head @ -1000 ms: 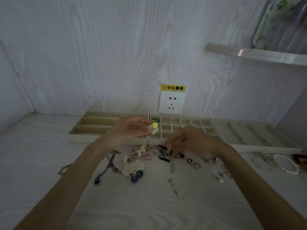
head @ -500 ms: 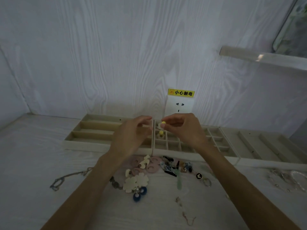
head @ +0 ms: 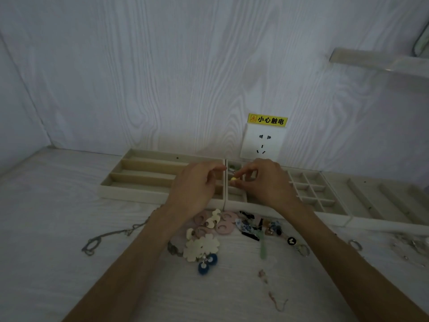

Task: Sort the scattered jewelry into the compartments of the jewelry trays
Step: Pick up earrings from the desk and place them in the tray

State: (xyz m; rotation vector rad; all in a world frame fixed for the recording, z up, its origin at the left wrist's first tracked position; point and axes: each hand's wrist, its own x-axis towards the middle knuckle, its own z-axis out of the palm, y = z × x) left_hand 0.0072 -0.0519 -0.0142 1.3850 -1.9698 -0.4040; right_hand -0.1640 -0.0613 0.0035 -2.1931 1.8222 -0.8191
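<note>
Beige felt trays stand in a row against the far wall: a long-slot tray [head: 148, 175] at left, a grid tray [head: 311, 191] in the middle, another slotted tray [head: 383, 201] at right. The left hand [head: 197, 187] hovers over the seam between the first two, fingers loosely curled, grasping nothing visible. The right hand [head: 267, 182] pinches a yellow bead earring [head: 233, 179] just above the grid tray's left column. Best practice, as a judgement: lower it fully into one cell before letting go, so it cannot bounce out. Remaining jewelry [head: 222, 231] lies scattered on the pale wood-grain table [head: 58, 287]; a wall socket [head: 262, 145] with a yellow warning label [head: 267, 120] sits beyond.
</note>
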